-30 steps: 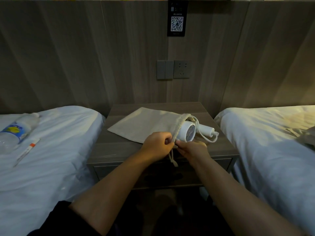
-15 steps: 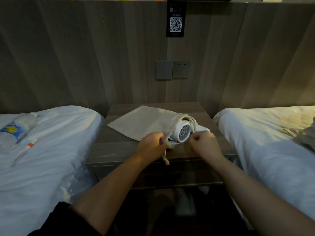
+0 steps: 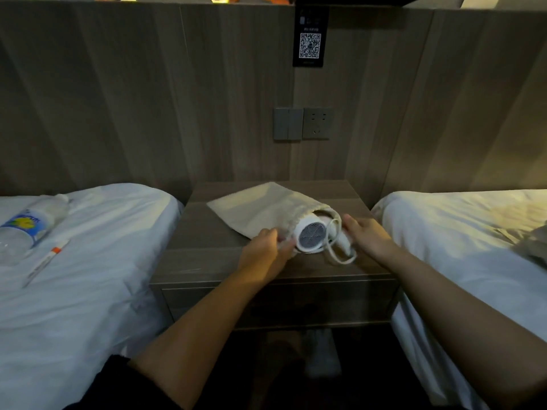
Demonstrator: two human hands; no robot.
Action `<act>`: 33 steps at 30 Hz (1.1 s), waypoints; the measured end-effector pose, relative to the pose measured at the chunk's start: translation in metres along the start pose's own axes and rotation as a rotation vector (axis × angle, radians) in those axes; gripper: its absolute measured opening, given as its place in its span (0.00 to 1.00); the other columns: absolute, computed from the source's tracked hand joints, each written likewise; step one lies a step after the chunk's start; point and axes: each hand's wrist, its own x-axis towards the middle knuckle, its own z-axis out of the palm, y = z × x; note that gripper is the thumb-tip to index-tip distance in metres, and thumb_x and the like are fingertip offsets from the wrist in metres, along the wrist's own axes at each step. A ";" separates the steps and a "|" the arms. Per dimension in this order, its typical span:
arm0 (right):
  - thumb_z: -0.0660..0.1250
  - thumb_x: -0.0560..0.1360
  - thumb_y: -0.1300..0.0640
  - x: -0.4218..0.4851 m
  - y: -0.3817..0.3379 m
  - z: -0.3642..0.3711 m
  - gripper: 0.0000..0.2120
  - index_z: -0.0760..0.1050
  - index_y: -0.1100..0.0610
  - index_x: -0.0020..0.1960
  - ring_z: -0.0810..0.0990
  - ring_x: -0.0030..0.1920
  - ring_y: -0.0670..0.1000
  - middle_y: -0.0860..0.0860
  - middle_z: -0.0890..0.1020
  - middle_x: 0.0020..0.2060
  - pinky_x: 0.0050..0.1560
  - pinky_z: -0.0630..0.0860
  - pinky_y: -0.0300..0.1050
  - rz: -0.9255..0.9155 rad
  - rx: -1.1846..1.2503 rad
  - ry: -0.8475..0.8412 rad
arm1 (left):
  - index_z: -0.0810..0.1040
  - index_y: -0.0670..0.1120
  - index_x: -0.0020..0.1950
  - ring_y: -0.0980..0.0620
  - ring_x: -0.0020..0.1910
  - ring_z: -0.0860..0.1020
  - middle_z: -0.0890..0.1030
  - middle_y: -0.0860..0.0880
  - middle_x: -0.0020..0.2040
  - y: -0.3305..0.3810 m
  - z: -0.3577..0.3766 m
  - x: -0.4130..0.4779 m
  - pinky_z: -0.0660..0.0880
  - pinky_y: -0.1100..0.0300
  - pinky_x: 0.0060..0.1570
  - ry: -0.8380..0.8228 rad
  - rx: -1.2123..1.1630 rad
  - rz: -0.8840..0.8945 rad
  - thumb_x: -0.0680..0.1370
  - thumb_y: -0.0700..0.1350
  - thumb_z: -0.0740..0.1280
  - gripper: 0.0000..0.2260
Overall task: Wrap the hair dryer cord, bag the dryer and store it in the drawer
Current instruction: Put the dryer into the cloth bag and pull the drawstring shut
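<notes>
A beige drawstring bag (image 3: 260, 210) lies on the wooden nightstand (image 3: 207, 261), its mouth facing right. The white hair dryer (image 3: 310, 236) sits half inside that mouth, its round grille end facing me. A loop of white cord (image 3: 334, 255) hangs out beside the handle. My left hand (image 3: 266, 251) pinches the near edge of the bag's mouth. My right hand (image 3: 362, 236) grips the dryer's handle and cord at the right. The drawer front (image 3: 275, 303) below the tabletop is closed.
White beds flank the nightstand, one bed (image 3: 88, 261) at the left and the other bed (image 3: 473, 247) at the right. A plastic water bottle (image 3: 28, 224) and a pen (image 3: 44, 261) lie on the left bed. A switch and socket (image 3: 303, 123) are on the wooden wall panel.
My right hand moved away from the drawstring to the right and took the dryer's handle. The dryer has turned and slid further out of the bag's mouth, with the cord loop now showing.
</notes>
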 end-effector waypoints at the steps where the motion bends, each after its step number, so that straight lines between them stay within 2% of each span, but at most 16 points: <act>1: 0.52 0.79 0.44 -0.004 0.005 0.000 0.24 0.79 0.61 0.46 0.80 0.41 0.56 0.59 0.83 0.41 0.47 0.74 0.49 0.001 0.056 -0.022 | 0.74 0.44 0.52 0.43 0.53 0.76 0.78 0.42 0.54 -0.004 -0.005 0.004 0.71 0.53 0.49 -0.009 -0.071 -0.051 0.78 0.57 0.59 0.17; 2: 0.53 0.79 0.45 -0.008 0.008 0.000 0.23 0.80 0.60 0.45 0.81 0.39 0.55 0.58 0.83 0.40 0.45 0.76 0.49 0.002 0.140 -0.040 | 0.74 0.44 0.53 0.42 0.54 0.77 0.79 0.42 0.54 -0.008 -0.009 0.009 0.71 0.54 0.50 -0.016 -0.116 -0.084 0.78 0.57 0.58 0.17; 4: 0.57 0.79 0.49 -0.016 0.014 0.000 0.17 0.79 0.58 0.43 0.79 0.37 0.51 0.55 0.82 0.38 0.40 0.75 0.44 -0.006 0.190 -0.026 | 0.72 0.45 0.62 0.43 0.60 0.75 0.78 0.41 0.61 -0.013 -0.015 0.015 0.72 0.53 0.56 -0.050 -0.131 -0.091 0.78 0.58 0.58 0.20; 7: 0.63 0.76 0.51 -0.010 0.020 0.003 0.07 0.77 0.51 0.51 0.77 0.47 0.47 0.47 0.79 0.45 0.45 0.71 0.40 -0.074 0.056 0.087 | 0.59 0.46 0.74 0.45 0.71 0.64 0.65 0.44 0.73 -0.005 -0.018 0.012 0.62 0.52 0.70 -0.090 -0.105 0.065 0.74 0.61 0.64 0.34; 9: 0.67 0.74 0.54 -0.007 0.017 0.008 0.13 0.74 0.53 0.58 0.77 0.50 0.48 0.48 0.77 0.49 0.48 0.72 0.37 -0.095 0.088 0.025 | 0.53 0.50 0.76 0.48 0.76 0.53 0.55 0.46 0.77 0.007 -0.018 0.004 0.54 0.53 0.72 -0.124 -0.063 0.206 0.69 0.61 0.69 0.42; 11: 0.68 0.73 0.58 -0.008 0.012 0.014 0.15 0.73 0.55 0.59 0.77 0.44 0.46 0.47 0.77 0.47 0.38 0.74 0.29 -0.065 0.160 -0.024 | 0.48 0.55 0.76 0.50 0.77 0.43 0.43 0.50 0.78 0.014 -0.015 0.000 0.49 0.48 0.74 -0.181 0.048 0.289 0.65 0.64 0.72 0.48; 12: 0.68 0.73 0.58 -0.008 0.010 0.017 0.15 0.73 0.55 0.59 0.77 0.42 0.45 0.47 0.77 0.46 0.35 0.73 0.29 -0.056 0.174 -0.007 | 0.46 0.57 0.76 0.50 0.76 0.39 0.39 0.52 0.78 0.015 -0.014 -0.001 0.47 0.45 0.74 -0.210 0.116 0.319 0.64 0.65 0.72 0.50; 14: 0.69 0.72 0.59 -0.004 0.011 0.021 0.15 0.75 0.55 0.58 0.76 0.45 0.45 0.49 0.78 0.48 0.38 0.69 0.29 -0.061 0.153 0.074 | 0.44 0.58 0.76 0.50 0.75 0.35 0.34 0.54 0.77 0.013 -0.010 -0.001 0.44 0.41 0.72 -0.239 0.227 0.360 0.63 0.65 0.72 0.50; 19: 0.71 0.71 0.60 -0.001 0.015 0.019 0.12 0.78 0.58 0.54 0.77 0.44 0.43 0.49 0.80 0.46 0.39 0.67 0.30 -0.043 0.175 0.118 | 0.47 0.58 0.76 0.48 0.76 0.39 0.38 0.54 0.77 0.011 0.000 -0.002 0.48 0.39 0.73 -0.108 0.266 0.390 0.64 0.68 0.68 0.47; 24: 0.69 0.72 0.60 -0.003 0.014 0.018 0.06 0.81 0.60 0.48 0.77 0.42 0.47 0.53 0.82 0.43 0.44 0.71 0.37 0.004 0.139 0.196 | 0.47 0.55 0.76 0.46 0.76 0.47 0.47 0.50 0.78 0.013 0.008 -0.004 0.56 0.42 0.72 0.015 0.210 0.382 0.63 0.69 0.69 0.50; 28: 0.69 0.72 0.62 -0.011 0.013 0.012 0.02 0.80 0.58 0.43 0.77 0.37 0.44 0.51 0.81 0.37 0.37 0.70 0.33 -0.056 0.175 0.139 | 0.46 0.52 0.77 0.45 0.75 0.53 0.51 0.47 0.78 0.015 0.012 -0.005 0.59 0.44 0.71 0.072 0.161 0.333 0.61 0.70 0.69 0.53; 30: 0.69 0.72 0.63 -0.016 0.014 0.007 0.04 0.79 0.56 0.39 0.76 0.35 0.42 0.48 0.80 0.33 0.37 0.70 0.31 -0.097 0.181 0.144 | 0.46 0.50 0.77 0.45 0.74 0.54 0.52 0.47 0.77 0.016 0.013 -0.006 0.59 0.45 0.72 0.079 0.119 0.315 0.60 0.69 0.70 0.55; 33: 0.70 0.71 0.63 -0.021 0.016 0.003 0.03 0.80 0.57 0.40 0.75 0.35 0.41 0.48 0.79 0.33 0.33 0.68 0.22 -0.114 0.151 0.155 | 0.46 0.49 0.77 0.46 0.75 0.53 0.52 0.47 0.77 0.020 0.012 -0.007 0.57 0.47 0.72 0.061 0.112 0.309 0.60 0.67 0.72 0.56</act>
